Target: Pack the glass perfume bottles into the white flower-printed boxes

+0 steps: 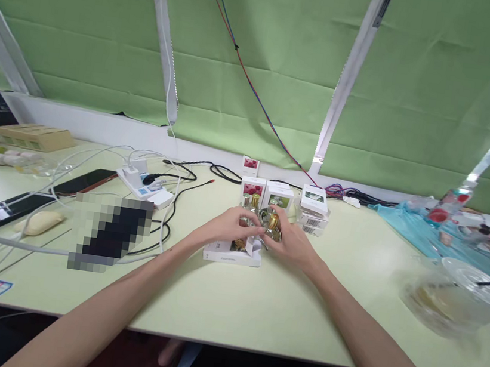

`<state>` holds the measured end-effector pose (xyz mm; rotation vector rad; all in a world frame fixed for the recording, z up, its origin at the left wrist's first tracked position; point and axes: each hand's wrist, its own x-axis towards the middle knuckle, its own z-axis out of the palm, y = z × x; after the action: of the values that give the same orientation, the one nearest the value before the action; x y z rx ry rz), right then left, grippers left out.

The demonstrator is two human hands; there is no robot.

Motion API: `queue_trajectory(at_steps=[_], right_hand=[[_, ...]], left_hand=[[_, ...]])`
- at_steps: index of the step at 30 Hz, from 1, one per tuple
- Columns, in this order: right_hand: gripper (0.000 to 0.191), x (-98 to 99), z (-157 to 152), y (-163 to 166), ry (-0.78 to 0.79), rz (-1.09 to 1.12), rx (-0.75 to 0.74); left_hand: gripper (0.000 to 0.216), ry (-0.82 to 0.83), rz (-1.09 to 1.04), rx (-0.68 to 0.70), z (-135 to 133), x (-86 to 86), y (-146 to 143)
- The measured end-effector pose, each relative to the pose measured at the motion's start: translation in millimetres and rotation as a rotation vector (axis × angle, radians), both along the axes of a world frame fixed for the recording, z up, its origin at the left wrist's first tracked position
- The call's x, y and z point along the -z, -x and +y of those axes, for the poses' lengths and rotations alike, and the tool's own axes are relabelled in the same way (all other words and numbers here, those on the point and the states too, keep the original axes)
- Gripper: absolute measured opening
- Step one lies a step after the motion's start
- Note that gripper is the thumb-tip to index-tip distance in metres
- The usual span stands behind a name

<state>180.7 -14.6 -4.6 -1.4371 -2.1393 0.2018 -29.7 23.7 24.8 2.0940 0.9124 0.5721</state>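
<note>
My right hand (292,244) has its thumb and fingers closed around a small clear glass bottle (273,223) with a gold cap. My left hand (236,225) reaches in from the other side, fingers curled with their tips together close to that bottle. What the left fingertips pinch, if anything, is hidden. Below the left hand lies a white box (231,258) with a picture on it, partly covered. Just behind the hands stand more small gold-capped bottles (254,201), in front of a white box with a red flower picture (253,188) and another with a green-and-white picture (280,196).
Stacked white boxes (313,212) stand right of the hands. At the left are a power strip (139,183), loose white cables, phones and a computer mouse (41,222). A clear plastic container (432,298) and a blue cloth (406,226) lie at the right.
</note>
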Motion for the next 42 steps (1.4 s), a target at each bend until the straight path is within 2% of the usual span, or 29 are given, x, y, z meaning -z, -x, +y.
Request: queue_trajectory(at_steps=[6,14,21,28,34,42], right_hand=[[0.068,-0.6,0,-3,0.028,0.025,-0.041],[0.065,-2.2,-1,-4,0.031,0.052,-0.059],[0.065,0.1,0,-5,0.022,0.082,-0.064],[0.063,2.7,1,-3,0.008,0.104,-0.07],[0.063,6.9,3,0,0.0,0.124,-0.08],[0.061,9.4,3,4,-0.036,0.138,-0.044]], left_hand=[[0.043,-0.105,0.06,-0.035,-1,1.6,-1],[0.053,-0.214,0.194,0.052,-5,-6.7,7],[0.07,-0.286,0.357,0.134,-5,-6.8,13],[0.066,-0.28,0.469,0.135,-1,-9.2,20],[0.057,-0.251,0.469,0.106,-6,-12.6,20],[0.044,-0.378,0.429,0.085,-13,-12.3,13]])
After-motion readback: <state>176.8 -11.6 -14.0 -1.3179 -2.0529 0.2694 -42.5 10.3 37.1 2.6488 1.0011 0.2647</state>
